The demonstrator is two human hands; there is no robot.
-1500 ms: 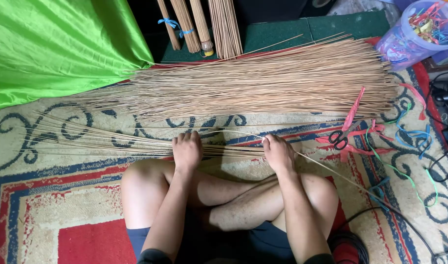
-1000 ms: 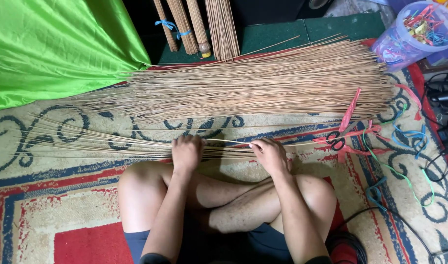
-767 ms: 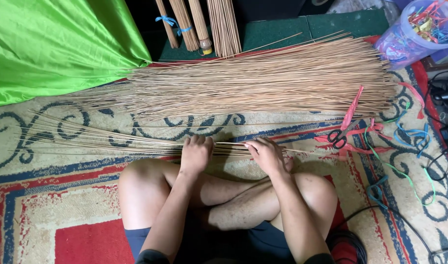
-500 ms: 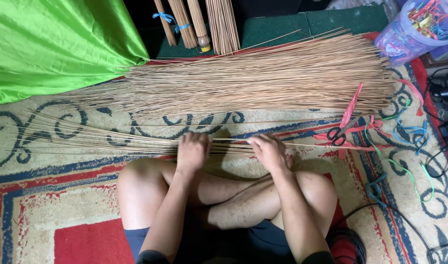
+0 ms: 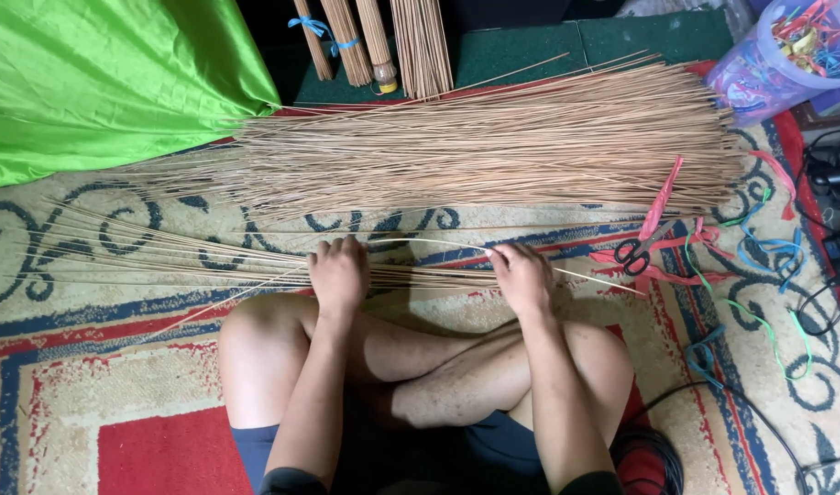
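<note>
Left hand [image 5: 339, 273] and right hand [image 5: 521, 275] both grip a thin bundle of sticks [image 5: 191, 261] lying across a patterned rug [image 5: 90, 385].

You have bare forearms running up from the lower middle of the frame, with your left hand [image 5: 339, 273] and right hand [image 5: 522, 277] uncovered, no gloves, rings or watch showing. Your legs are bare from the knee down. You wear dark blue shorts [image 5: 255, 449], and dark sleeve edges show at the bottom edge.
</note>
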